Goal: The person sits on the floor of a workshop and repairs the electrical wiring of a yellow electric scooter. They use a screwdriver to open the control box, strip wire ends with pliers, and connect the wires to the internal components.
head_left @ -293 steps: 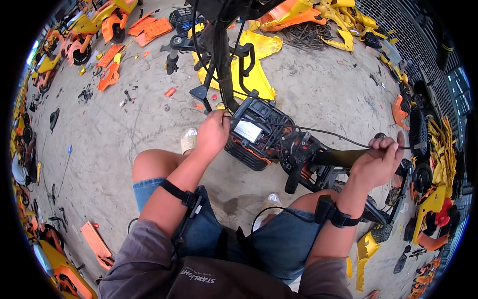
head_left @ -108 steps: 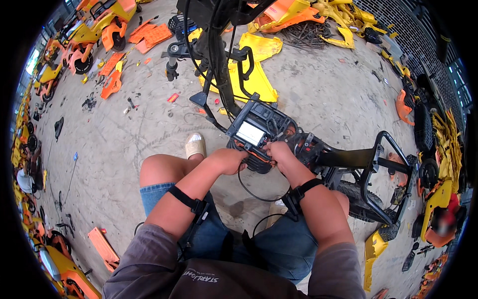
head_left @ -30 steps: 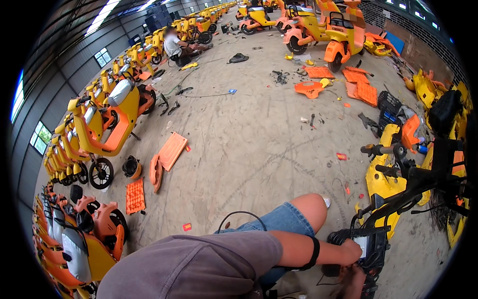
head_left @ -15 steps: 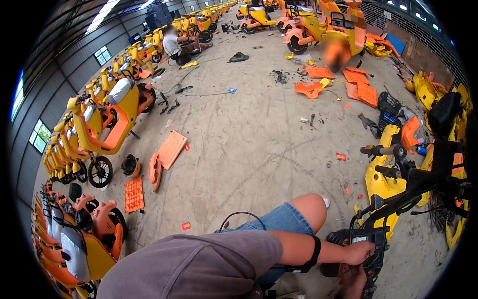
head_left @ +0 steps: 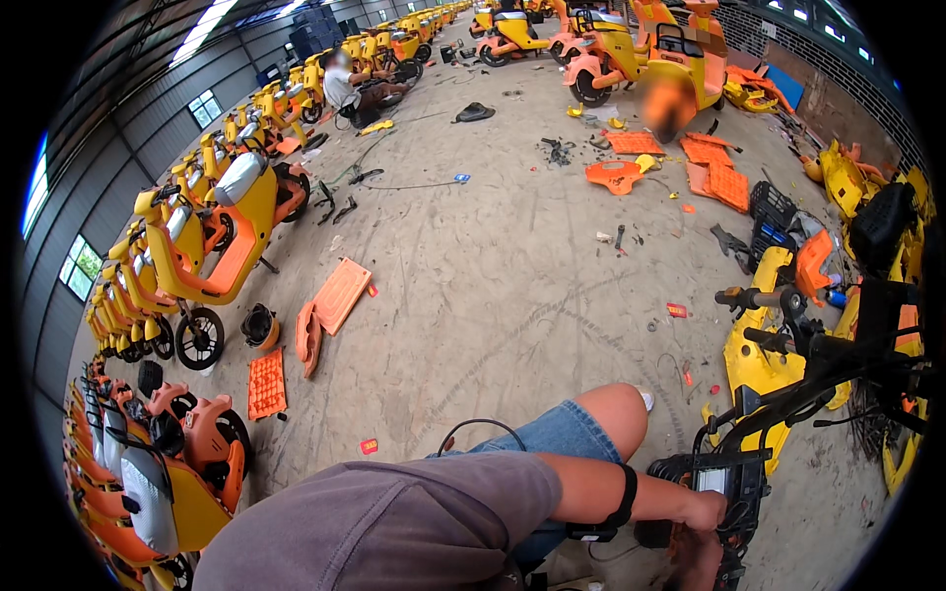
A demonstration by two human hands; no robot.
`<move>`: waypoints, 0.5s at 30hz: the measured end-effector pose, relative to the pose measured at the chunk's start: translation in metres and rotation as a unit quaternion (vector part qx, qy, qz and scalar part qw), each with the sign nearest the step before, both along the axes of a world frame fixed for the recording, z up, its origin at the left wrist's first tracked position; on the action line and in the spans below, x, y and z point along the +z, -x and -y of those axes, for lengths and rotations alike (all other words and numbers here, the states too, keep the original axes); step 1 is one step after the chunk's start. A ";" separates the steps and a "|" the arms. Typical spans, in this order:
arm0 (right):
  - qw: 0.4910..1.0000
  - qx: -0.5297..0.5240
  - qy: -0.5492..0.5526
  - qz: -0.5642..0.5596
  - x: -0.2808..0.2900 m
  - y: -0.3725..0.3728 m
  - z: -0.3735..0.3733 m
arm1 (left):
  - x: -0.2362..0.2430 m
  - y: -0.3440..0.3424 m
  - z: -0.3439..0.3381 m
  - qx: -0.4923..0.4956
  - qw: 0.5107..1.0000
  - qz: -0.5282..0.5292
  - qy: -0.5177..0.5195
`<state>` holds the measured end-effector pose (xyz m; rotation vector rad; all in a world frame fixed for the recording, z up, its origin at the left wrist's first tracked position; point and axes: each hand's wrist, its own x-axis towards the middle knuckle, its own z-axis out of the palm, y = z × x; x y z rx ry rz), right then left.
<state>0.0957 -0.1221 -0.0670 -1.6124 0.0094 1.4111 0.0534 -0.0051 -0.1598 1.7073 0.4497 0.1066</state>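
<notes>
Landmark: the black dashboard unit (head_left: 711, 490) with a pale screen, low at the right of the view, on the concrete floor (head_left: 512, 266).
Left hand (head_left: 708, 510): it lies against the lower left edge of the dashboard unit, fingers curled onto the housing; the grip itself is too small and shaded to read, so I cannot tell whether it clamps or only rests there.
Left forearm: it runs in from the left toward the dashboard unit, with a black wristband (head_left: 623, 495) just short of the hand.
Right hand (head_left: 698, 561): just below the dashboard unit, at the picture's lower edge, mostly cut off; I cannot tell if its fingers are spread or closed.
Person's knee (head_left: 616, 414): bare, up and left of the dashboard unit, above denim shorts (head_left: 552, 438).
Black cable (head_left: 480, 427): loops over the shorts, left of the dashboard unit.
Stripped scooter frame (head_left: 788, 364): yellow body with black handlebars, directly above and right of the dashboard unit, touching or very close to it.
Orange panels (head_left: 325, 305): flat on the floor, far up and left of the dashboard unit.
Row of yellow scooters (head_left: 212, 231): parked far to the left of the dashboard unit.
Another person (head_left: 345, 84): seated on the floor, far up and left of the dashboard unit, well apart from the hands.
</notes>
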 end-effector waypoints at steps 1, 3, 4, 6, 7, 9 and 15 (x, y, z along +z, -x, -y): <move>1.000 0.007 0.004 0.009 -0.004 -0.004 0.003 | -0.001 0.000 -0.001 -0.016 0.998 -0.007 -0.052; 0.999 0.011 0.014 0.030 -0.012 -0.014 0.011 | 0.012 0.007 -0.005 -0.057 0.986 -0.017 -0.156; 0.999 0.036 0.021 0.031 -0.020 -0.015 0.006 | 0.027 0.026 -0.010 0.003 0.985 -0.012 -0.173; 0.998 0.037 0.031 0.045 -0.024 -0.019 0.012 | 0.077 0.044 -0.008 0.081 0.973 0.020 -0.215; 0.997 0.045 0.036 0.052 -0.025 -0.018 0.012 | 0.089 0.051 -0.009 0.064 0.974 0.030 -0.213; 0.996 0.068 0.027 0.053 -0.032 -0.021 0.011 | 0.104 0.059 -0.009 0.033 0.976 0.048 -0.210; 0.991 0.102 0.049 0.078 -0.057 -0.028 0.018 | 0.101 0.058 -0.002 0.064 0.960 0.113 -0.250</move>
